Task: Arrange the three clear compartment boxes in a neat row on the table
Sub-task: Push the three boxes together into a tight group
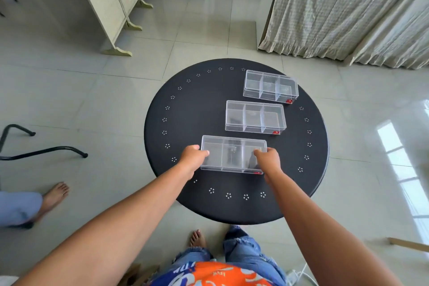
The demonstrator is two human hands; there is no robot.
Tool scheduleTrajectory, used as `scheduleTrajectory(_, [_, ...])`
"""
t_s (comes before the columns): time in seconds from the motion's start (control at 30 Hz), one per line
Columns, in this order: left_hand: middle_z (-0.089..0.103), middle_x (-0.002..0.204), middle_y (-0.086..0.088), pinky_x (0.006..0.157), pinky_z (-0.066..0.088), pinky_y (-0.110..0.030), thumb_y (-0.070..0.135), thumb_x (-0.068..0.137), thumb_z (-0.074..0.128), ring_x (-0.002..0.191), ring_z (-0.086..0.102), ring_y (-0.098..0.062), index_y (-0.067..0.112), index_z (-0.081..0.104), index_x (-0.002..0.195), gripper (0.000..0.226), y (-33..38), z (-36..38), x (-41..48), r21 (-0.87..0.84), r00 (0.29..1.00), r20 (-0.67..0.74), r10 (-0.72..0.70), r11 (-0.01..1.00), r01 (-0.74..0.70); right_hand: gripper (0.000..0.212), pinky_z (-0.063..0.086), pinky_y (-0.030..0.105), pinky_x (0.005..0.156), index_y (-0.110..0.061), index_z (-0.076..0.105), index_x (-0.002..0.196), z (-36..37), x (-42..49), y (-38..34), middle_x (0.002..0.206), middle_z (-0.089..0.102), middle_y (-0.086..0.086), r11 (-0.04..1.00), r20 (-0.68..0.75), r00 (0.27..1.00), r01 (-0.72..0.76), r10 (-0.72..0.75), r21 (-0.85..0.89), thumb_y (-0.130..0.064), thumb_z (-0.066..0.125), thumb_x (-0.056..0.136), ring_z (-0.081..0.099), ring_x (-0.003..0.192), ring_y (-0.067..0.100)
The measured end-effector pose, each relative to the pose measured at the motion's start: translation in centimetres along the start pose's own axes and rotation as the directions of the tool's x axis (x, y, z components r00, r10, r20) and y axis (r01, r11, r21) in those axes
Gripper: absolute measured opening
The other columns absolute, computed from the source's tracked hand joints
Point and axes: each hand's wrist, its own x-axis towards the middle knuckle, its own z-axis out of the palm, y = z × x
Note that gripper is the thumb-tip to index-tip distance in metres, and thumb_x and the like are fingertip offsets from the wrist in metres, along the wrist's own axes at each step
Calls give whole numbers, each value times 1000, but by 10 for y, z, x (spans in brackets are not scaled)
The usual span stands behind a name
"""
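Note:
Three clear compartment boxes lie on a round black table [185, 109], stepping diagonally from near left to far right. The nearest box [232, 154] is held at both short ends: my left hand [193, 158] grips its left end, and my right hand [267, 160] grips its right end with the thumb on the lid. The middle box [255, 117] sits just beyond it, shifted right. Close to the table's far right edge rests the far box [270, 86], turned slightly clockwise. Each box has three compartments and a small red label at its near right corner.
A black chair frame [44, 151] stands on the tiled floor at left, beside another person's bare foot [54, 197]. A folding screen [111, 4] is at the back left, and a curtained frame [348, 11] at the back right. My own feet are below the table's near edge.

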Motion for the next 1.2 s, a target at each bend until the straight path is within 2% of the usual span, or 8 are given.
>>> scheduleTrajectory(0.1, [70,101,-6,60,44,-23,10,90,55,83,63,-19,11,70,110,25,-5,1,-2,-52,999,33,27,998,-25,31,51,34,68,-6,63,106,4,-8,-3,91,69,9,1000,9,1000,8,-9,25,-13,51,78,61,75,27])
scheduleTrajectory(0.33, [71,104,-5,89,54,-35,7,87,56,98,67,-25,21,67,101,22,-11,-25,6,-68,996,-78,49,996,-55,27,38,22,48,-5,62,98,26,-28,-23,73,58,4,995,82,992,87,-90,50,4,42,82,50,55,16])
scheduleTrajectory(0.43, [72,106,-6,82,54,-32,9,86,58,97,68,-25,13,69,110,27,-11,-46,13,-57,991,-129,44,997,-52,31,36,16,40,-4,62,102,42,-35,-36,67,54,1,992,129,986,102,-110,68,5,41,82,46,53,14])
scheduleTrajectory(0.57, [71,100,-10,70,47,-28,7,85,58,83,64,-24,14,70,106,25,-7,-70,20,-67,981,-192,26,997,-40,33,43,23,54,-2,63,106,66,-37,-52,73,59,3,994,175,980,89,-98,63,3,42,80,53,60,18])
scheduleTrajectory(0.73, [73,105,-10,85,55,-37,11,83,60,98,69,-30,15,70,109,28,-10,-87,31,-44,976,-219,-8,999,-2,30,39,23,54,-1,60,108,85,-35,-61,69,54,2,997,210,975,70,-74,28,1,44,82,50,57,16])
scheduleTrajectory(0.9, [73,108,-12,89,54,-38,7,83,60,97,68,-30,13,70,114,32,-11,-89,39,-39,977,-213,5,999,-13,28,35,21,50,-6,61,101,88,-26,-60,69,52,1,998,205,977,64,-62,1,1,42,81,47,56,14])
scheduleTrajectory(1.0, [72,110,-11,86,53,-34,5,84,62,93,67,-28,13,69,115,33,-12,-87,43,-33,979,-202,17,999,-24,26,29,19,46,-10,59,92,86,-20,-62,64,48,0,996,197,977,89,-84,-19,3,39,81,41,52,14])
scheduleTrajectory(1.2, [71,116,-12,72,47,-27,1,85,61,87,62,-21,12,65,123,39,-9,-83,50,-71,985,-173,14,997,-27,30,34,21,48,-8,61,97,84,-9,-65,63,52,0,992,163,982,112,-100,-65,3,40,79,46,52,14])
